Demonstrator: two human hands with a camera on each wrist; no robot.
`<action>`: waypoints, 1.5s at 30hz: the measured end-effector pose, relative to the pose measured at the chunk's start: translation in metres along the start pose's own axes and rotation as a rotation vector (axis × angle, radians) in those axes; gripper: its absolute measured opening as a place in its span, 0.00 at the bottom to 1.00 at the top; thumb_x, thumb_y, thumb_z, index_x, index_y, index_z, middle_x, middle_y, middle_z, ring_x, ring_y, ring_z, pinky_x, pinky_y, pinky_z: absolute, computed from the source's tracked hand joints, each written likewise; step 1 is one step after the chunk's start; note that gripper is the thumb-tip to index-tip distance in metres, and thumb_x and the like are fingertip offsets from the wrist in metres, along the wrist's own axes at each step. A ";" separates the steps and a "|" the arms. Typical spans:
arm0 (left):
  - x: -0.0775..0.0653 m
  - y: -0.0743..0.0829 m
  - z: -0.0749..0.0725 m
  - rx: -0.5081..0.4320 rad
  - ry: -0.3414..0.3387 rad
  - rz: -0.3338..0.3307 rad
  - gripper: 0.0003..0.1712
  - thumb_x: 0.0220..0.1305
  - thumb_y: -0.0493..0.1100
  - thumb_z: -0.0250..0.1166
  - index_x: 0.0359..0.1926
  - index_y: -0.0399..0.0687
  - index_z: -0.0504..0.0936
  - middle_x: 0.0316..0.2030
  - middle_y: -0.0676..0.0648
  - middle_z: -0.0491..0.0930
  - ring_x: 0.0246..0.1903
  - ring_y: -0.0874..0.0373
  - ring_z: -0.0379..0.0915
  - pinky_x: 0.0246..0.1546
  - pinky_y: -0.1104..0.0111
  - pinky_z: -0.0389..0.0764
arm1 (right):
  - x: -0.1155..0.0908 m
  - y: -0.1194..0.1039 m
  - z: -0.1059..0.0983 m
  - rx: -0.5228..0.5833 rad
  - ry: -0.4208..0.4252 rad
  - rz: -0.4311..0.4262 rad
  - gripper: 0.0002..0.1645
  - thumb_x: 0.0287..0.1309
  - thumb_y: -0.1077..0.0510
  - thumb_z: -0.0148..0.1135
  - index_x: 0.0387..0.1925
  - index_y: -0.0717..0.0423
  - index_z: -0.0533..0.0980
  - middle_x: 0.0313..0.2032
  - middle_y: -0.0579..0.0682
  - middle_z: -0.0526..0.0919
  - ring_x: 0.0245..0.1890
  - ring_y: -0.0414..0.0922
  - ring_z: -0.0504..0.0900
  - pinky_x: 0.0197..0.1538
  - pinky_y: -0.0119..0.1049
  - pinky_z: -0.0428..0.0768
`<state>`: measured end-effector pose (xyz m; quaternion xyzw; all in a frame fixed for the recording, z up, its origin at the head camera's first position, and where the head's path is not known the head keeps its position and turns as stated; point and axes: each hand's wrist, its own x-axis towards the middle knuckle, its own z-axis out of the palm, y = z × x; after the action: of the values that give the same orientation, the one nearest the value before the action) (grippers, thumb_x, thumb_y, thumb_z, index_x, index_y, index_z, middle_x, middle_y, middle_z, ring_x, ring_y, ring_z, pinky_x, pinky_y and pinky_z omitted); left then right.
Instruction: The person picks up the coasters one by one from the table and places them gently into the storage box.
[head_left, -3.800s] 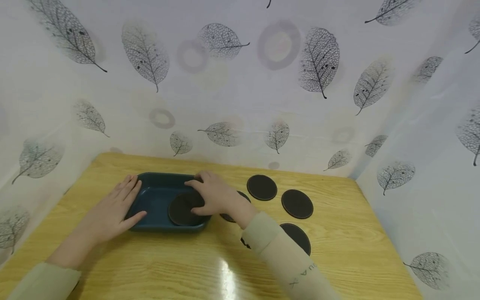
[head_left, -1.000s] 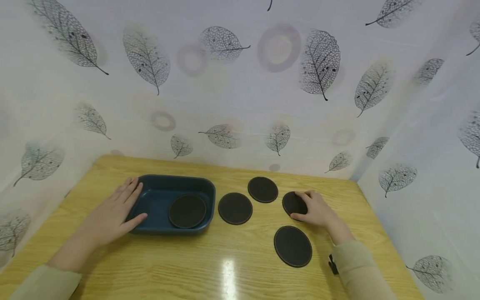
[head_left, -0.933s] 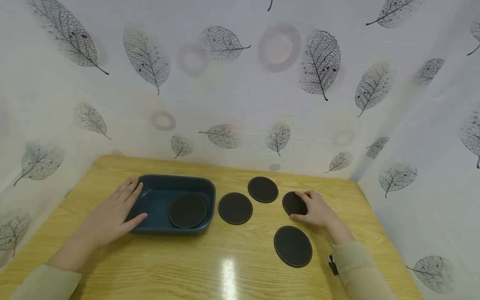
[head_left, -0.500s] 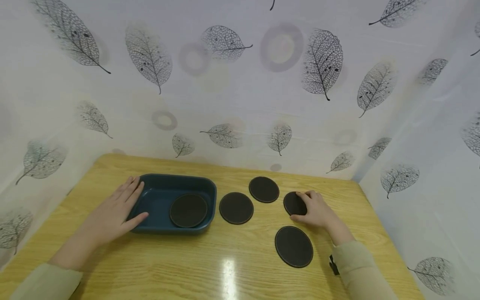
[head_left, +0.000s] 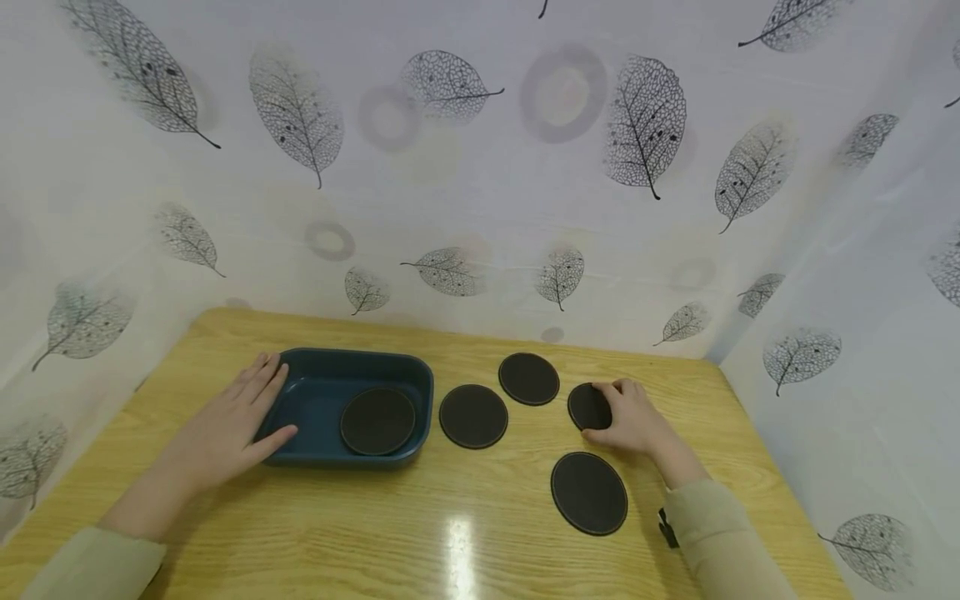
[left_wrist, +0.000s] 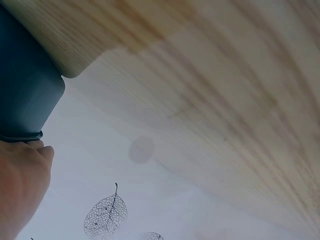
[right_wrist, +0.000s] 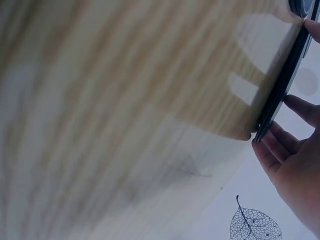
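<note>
My left hand [head_left: 225, 425] rests with spread, straight fingers on the left rim of a dark blue rectangular tray [head_left: 322, 460]; its fingers also show at the tray wall in the left wrist view. Inside the tray, on its right side, lies a round black coaster [head_left: 377, 422]. My right hand [head_left: 637, 421] grips another black coaster [head_left: 588, 407] at the right, thumb at its near edge and fingers at its far side. In the right wrist view that coaster [right_wrist: 275, 97] appears edge-on, fingertips along its rim.
Three more black coasters lie on the wooden table [head_left: 360, 533]: one beside the tray [head_left: 473, 416], a second coaster [head_left: 528, 378] farther back, and a third coaster [head_left: 589, 493] nearer the front. A leaf-patterned cloth [head_left: 465, 192] stands behind and at both sides.
Over the earlier frames my right hand leaves the coaster in the tray and moves right to the coaster it now grips. During the last second both hands stay nearly still.
</note>
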<state>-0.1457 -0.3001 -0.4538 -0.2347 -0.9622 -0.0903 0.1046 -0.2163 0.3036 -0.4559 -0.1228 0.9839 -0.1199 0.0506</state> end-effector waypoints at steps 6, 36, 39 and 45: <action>0.000 0.001 0.000 -0.010 -0.003 -0.005 0.55 0.75 0.61 0.63 0.82 0.28 0.51 0.80 0.24 0.53 0.85 0.35 0.37 0.76 0.80 0.16 | 0.002 -0.003 -0.004 -0.003 0.029 -0.018 0.55 0.51 0.39 0.77 0.75 0.61 0.69 0.61 0.72 0.72 0.60 0.67 0.72 0.59 0.68 0.78; 0.000 -0.001 0.003 -0.012 0.001 -0.001 0.55 0.75 0.61 0.63 0.83 0.29 0.51 0.81 0.25 0.53 0.86 0.37 0.35 0.77 0.79 0.16 | 0.025 -0.085 -0.029 -0.068 0.115 -0.249 0.54 0.49 0.41 0.79 0.74 0.57 0.71 0.62 0.67 0.72 0.61 0.63 0.72 0.63 0.63 0.77; 0.000 0.000 0.002 -0.013 0.001 0.002 0.55 0.75 0.61 0.63 0.83 0.29 0.51 0.81 0.25 0.53 0.85 0.36 0.36 0.77 0.79 0.16 | 0.028 -0.098 -0.033 -0.072 0.122 -0.280 0.53 0.49 0.41 0.81 0.73 0.57 0.72 0.63 0.66 0.72 0.61 0.62 0.72 0.62 0.62 0.78; 0.000 0.000 0.001 -0.015 0.006 0.006 0.54 0.75 0.61 0.63 0.82 0.28 0.52 0.80 0.24 0.54 0.85 0.36 0.36 0.76 0.80 0.16 | 0.036 -0.121 -0.036 -0.071 0.127 -0.329 0.55 0.48 0.41 0.81 0.74 0.55 0.71 0.62 0.65 0.71 0.61 0.61 0.70 0.63 0.58 0.79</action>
<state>-0.1461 -0.2996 -0.4544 -0.2383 -0.9604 -0.0977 0.1062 -0.2278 0.1887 -0.3936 -0.2761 0.9553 -0.0991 -0.0362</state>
